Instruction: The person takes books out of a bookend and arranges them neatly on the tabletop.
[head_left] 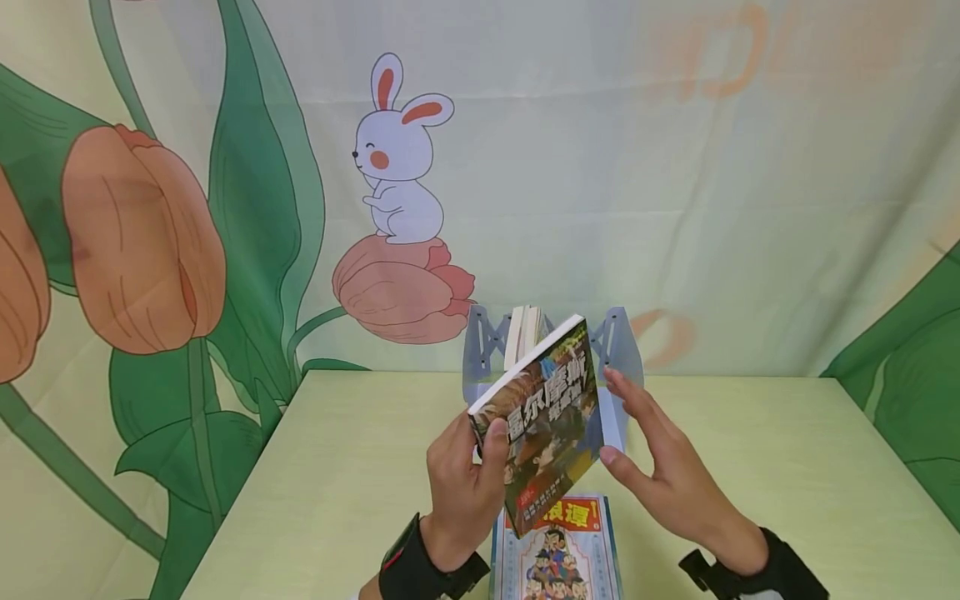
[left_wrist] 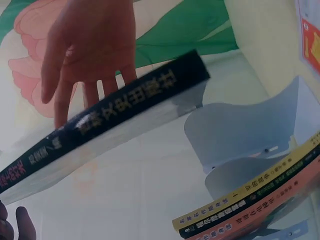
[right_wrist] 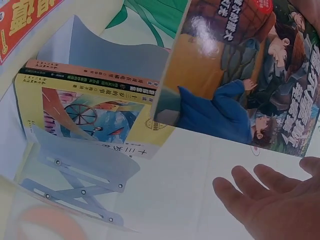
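Note:
My left hand point(head_left: 467, 492) grips a paperback book point(head_left: 557, 425), its thumb lying on the front cover. The book is tilted above the table, with white characters on a dark illustrated cover. In the left wrist view its dark spine point(left_wrist: 105, 112) faces the camera. Beside the book's right edge is my right hand point(head_left: 678, 483), fingers spread and holding nothing; whether its thumb touches the edge I cannot tell. Behind the held book stands a blue-grey adjustable book rack point(head_left: 622, 346), partly hidden. Several upright books point(right_wrist: 90, 107) with yellow, dark and pinkish-red spines stand in the rack.
Below the held book, another book point(head_left: 555, 554) with a red and yellow title band lies flat on the pale table point(head_left: 337, 492). A printed curtain point(head_left: 562, 167) with a rabbit and tulips hangs behind the table.

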